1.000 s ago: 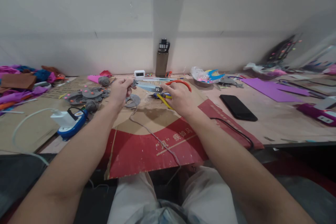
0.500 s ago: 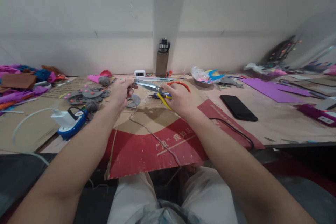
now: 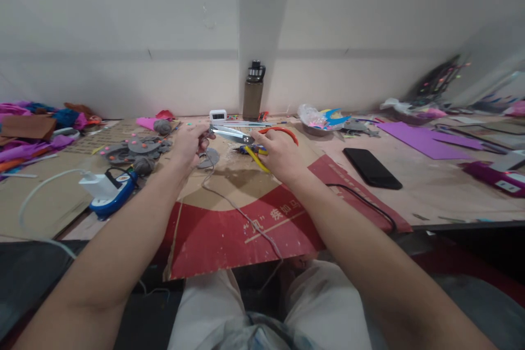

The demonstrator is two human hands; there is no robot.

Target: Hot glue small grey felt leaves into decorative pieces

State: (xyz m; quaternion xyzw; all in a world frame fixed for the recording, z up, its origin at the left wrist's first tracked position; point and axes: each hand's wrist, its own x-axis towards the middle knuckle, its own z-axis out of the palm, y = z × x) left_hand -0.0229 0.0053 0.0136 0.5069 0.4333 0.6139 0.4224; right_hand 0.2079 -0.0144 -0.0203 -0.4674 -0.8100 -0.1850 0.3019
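Right hand [image 3: 279,156] gripping orange-handled scissors [image 3: 241,135], blade tips at left hand [image 3: 189,142] fingers pinching grey cord [image 3: 238,210]

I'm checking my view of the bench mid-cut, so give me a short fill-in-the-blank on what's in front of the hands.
1. The right hand holds scissors with ____ handles.
2. The left hand pinches a gray cord that trails toward the ____ edge of the table.
3. The black phone lies to the ____ of the right hand.
4. The bottle stands upright against the ____.

Missing words: orange; near; right; wall
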